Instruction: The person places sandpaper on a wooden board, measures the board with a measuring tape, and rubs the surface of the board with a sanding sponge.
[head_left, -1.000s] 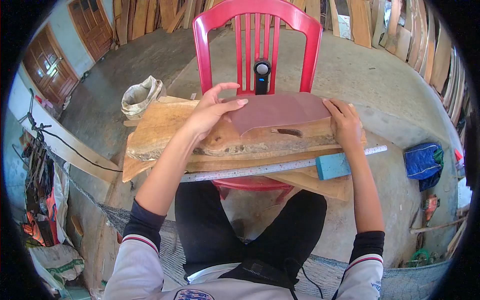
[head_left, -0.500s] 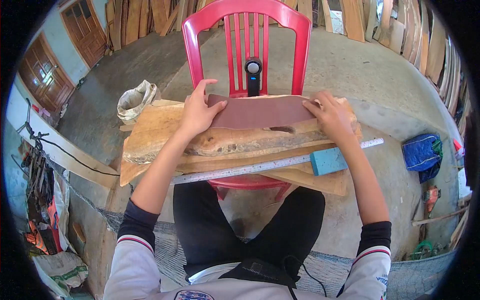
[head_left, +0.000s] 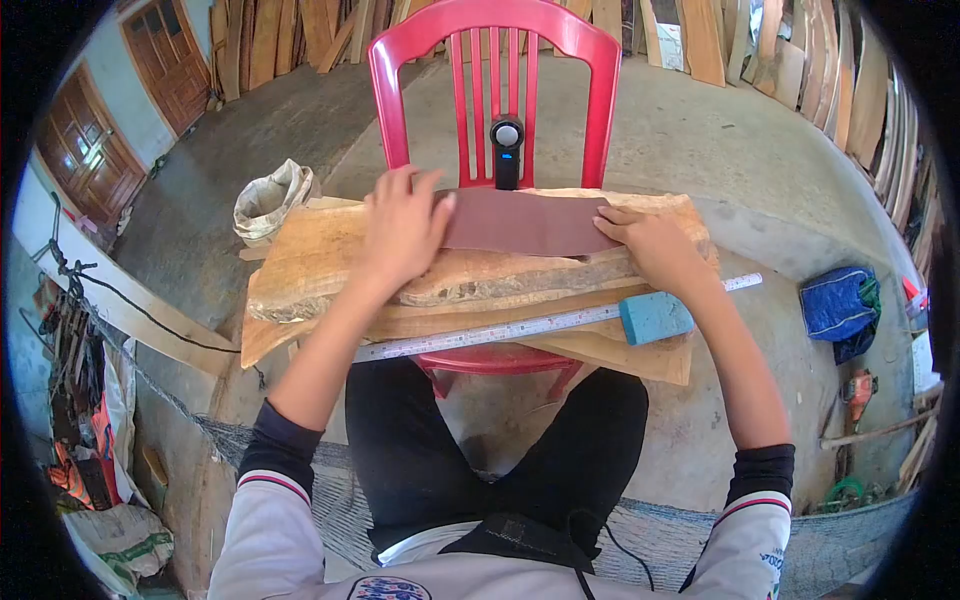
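Note:
A reddish-brown sheet of sandpaper (head_left: 530, 224) lies across the top wooden slab (head_left: 310, 260), which has a rough, bark-like front edge. My left hand (head_left: 402, 228) covers the sheet's left end, the thumb along it and the fingers bent over the far side. At the right end my right hand (head_left: 655, 243) grips the sheet's edge between thumb and fingers. Near my right forearm a blue block (head_left: 656, 319) rests on a white measuring tape or ruler (head_left: 490, 332), which runs slantwise in front of the slab.
Beneath the boards stands a red plastic chair (head_left: 605, 110), with a small black fan-like device (head_left: 507, 150) at its backrest. A whitish sack (head_left: 272, 203) is at the left. A blue bag (head_left: 838, 303) lies on the floor at right, and planks (head_left: 290, 40) lean along the back wall.
My left hand has moved slightly right and turned over the sheet's left end, its fingers coming closer together. My right hand has shifted a little left and stays at the right end.

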